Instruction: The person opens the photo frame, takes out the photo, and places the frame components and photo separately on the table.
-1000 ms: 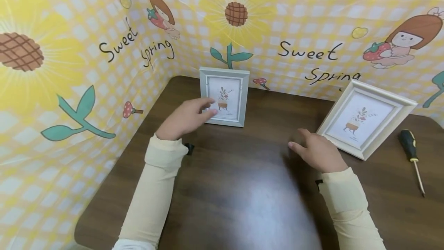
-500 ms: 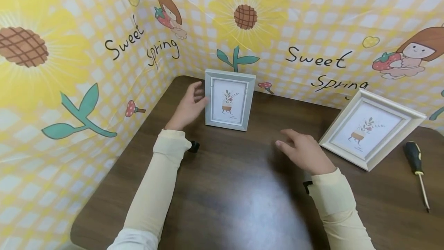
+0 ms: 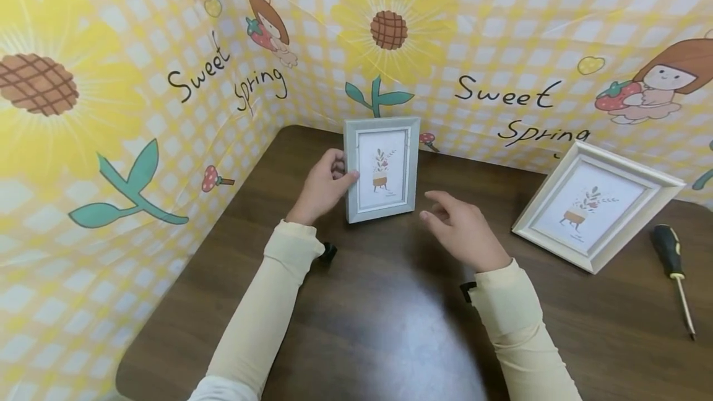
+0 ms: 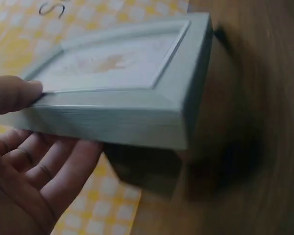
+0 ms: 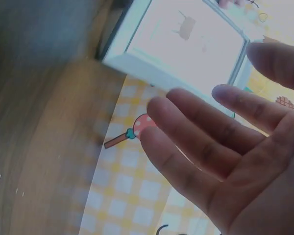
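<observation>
White picture frame [image 3: 598, 204] lies tilted near a screwdriver [image 3: 673, 271] – both on the brown table [image 3: 356, 339]

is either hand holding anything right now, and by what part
The left hand holds the grey picture frame by its left side edge, thumb on the front and fingers behind. The right hand is open, holding nothing.

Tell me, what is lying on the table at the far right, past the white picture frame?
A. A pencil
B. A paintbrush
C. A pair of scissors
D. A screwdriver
D. The screwdriver, with a black-and-yellow handle and a thin metal shaft, lies on the dark table just right of the white frame.
</observation>
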Tool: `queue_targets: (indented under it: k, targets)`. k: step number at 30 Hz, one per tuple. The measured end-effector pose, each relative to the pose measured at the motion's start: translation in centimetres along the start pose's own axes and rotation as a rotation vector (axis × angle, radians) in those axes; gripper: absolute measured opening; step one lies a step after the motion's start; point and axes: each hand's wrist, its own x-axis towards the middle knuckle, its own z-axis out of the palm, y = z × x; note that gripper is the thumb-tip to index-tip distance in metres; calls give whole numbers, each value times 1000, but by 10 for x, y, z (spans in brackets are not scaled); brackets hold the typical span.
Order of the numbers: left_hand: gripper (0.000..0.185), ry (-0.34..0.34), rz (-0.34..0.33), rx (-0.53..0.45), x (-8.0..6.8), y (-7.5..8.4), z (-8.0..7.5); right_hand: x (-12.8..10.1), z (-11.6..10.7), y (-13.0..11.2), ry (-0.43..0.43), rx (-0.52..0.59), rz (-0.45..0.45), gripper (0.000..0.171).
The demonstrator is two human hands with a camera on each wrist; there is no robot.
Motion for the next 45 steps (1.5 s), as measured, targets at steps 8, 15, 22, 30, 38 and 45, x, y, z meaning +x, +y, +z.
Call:
queue_targets:
  k: [8,15,22,30,38,45]
  targets:
    - [31,38,73,106,-3,36,35,13,5,-3,143,144,5,53]
    - [35,213,251,252,-14,66,77,24,13,-13,343,228,-54,57]
    - [34,330,381,294,-21,70,107,25,15,-26,472,313,-89,48]
    - [36,415,530,265,-23,59,123,28,14,-45,516,279,-15,42]
    - [37,446,644,248,-23,57,130,29,13,-51,558,259,29,43]
    - [51,274,698,287,-28,68,128,27,2,-39,595,296,99,32]
